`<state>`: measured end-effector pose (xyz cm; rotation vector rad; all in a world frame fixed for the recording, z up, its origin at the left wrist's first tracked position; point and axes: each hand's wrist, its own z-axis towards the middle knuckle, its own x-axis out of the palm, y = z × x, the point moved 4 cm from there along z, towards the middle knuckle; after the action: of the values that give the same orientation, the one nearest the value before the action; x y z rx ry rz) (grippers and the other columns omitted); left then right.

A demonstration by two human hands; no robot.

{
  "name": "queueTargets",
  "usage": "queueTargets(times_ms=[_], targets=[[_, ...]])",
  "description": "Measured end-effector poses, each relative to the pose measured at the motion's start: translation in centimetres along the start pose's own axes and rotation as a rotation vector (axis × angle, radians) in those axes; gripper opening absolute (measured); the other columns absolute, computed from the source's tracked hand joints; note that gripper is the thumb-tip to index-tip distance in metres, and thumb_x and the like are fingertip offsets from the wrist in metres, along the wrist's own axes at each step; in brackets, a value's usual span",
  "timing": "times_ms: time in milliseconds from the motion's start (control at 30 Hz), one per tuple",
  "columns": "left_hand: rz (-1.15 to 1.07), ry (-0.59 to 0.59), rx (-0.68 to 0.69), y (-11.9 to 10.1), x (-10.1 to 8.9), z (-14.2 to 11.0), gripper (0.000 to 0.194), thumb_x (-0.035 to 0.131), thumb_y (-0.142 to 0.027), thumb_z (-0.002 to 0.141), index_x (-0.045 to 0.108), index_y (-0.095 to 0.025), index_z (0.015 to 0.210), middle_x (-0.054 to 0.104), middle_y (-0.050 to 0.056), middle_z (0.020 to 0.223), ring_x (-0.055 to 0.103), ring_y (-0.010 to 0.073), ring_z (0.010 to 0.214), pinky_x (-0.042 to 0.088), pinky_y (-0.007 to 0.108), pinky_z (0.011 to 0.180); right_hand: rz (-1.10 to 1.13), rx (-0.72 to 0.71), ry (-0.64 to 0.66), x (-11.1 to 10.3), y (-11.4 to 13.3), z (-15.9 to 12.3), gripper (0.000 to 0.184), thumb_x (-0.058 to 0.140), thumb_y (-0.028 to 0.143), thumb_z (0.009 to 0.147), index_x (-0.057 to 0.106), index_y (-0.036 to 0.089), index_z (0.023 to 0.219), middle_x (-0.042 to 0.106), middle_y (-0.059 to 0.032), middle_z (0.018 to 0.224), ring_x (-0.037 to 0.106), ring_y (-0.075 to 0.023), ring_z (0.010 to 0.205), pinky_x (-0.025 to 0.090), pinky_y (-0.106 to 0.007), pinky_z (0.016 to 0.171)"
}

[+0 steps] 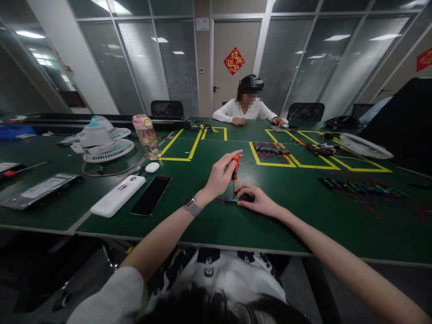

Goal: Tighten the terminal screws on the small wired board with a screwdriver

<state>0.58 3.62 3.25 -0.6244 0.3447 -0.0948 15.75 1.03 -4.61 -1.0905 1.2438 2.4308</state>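
Note:
My left hand (221,173) is closed round the orange and black handle of a screwdriver (236,170), held upright. The screwdriver's thin shaft points down to a small green circuit board (232,200) with red and blue wires, flat on the table. Beside the shaft, my right hand (256,200) rests on the tabletop, its fingers curled over a small black object (247,197) and touching the board's right end. Most of that black object is covered by the fingers, so its kind does not show.
Left of my hands lie a black phone (151,195), a white power bank (118,195) and a white earbud case (152,167). A bottle (147,137) and white fans (108,139) stand behind. Wired boards (272,151) lie right, more (367,186) nearer. A person (248,105) sits opposite.

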Motion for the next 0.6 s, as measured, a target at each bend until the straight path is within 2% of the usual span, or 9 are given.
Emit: queueTargets(times_ms=[133, 300, 467, 600], targets=[[-0.262, 0.113, -0.154, -0.1, -0.1, 0.8, 0.030, 0.046, -0.026, 0.094, 0.057, -0.017, 0.120, 0.066, 0.011, 0.112, 0.067, 0.0168, 0.091, 0.055, 0.030, 0.080, -0.010, -0.016, 0.000, 0.1, -0.1, 0.0, 0.007, 0.068, 0.025, 0.080, 0.067, 0.019, 0.083, 0.063, -0.0079, 0.106, 0.060, -0.0218, 0.101, 0.046, -0.040, 0.092], [-0.342, 0.212, -0.189, -0.1, -0.3, 1.4, 0.030, 0.055, -0.028, 0.089, 0.060, -0.016, 0.116, 0.067, 0.011, 0.106, 0.068, 0.0170, 0.087, 0.056, 0.030, 0.078, -0.003, -0.026, -0.009, 0.1, -0.2, -0.1, 0.006, 0.067, 0.024, 0.081, 0.067, 0.019, 0.084, 0.064, -0.0076, 0.104, 0.061, -0.0213, 0.099, 0.047, -0.039, 0.092], [-0.206, 0.244, -0.146, -0.3, 0.3, 1.5, 0.027, 0.062, -0.027, 0.084, 0.062, -0.017, 0.110, 0.065, 0.005, 0.094, 0.064, 0.0127, 0.079, 0.054, 0.026, 0.073, 0.008, -0.051, -0.027, 0.1, -0.1, -0.2, 0.008, 0.067, 0.026, 0.081, 0.068, 0.019, 0.085, 0.064, -0.0068, 0.105, 0.062, -0.0198, 0.098, 0.048, -0.037, 0.092], [0.093, 0.148, -0.029, -1.6, 0.3, 1.2, 0.021, 0.065, -0.030, 0.082, 0.065, -0.019, 0.101, 0.057, 0.003, 0.092, 0.059, 0.0117, 0.079, 0.052, 0.023, 0.069, -0.008, -0.063, -0.041, 0.0, 0.0, -0.2, 0.009, 0.068, 0.026, 0.080, 0.068, 0.019, 0.087, 0.064, -0.0068, 0.103, 0.062, -0.0196, 0.099, 0.047, -0.037, 0.093]])
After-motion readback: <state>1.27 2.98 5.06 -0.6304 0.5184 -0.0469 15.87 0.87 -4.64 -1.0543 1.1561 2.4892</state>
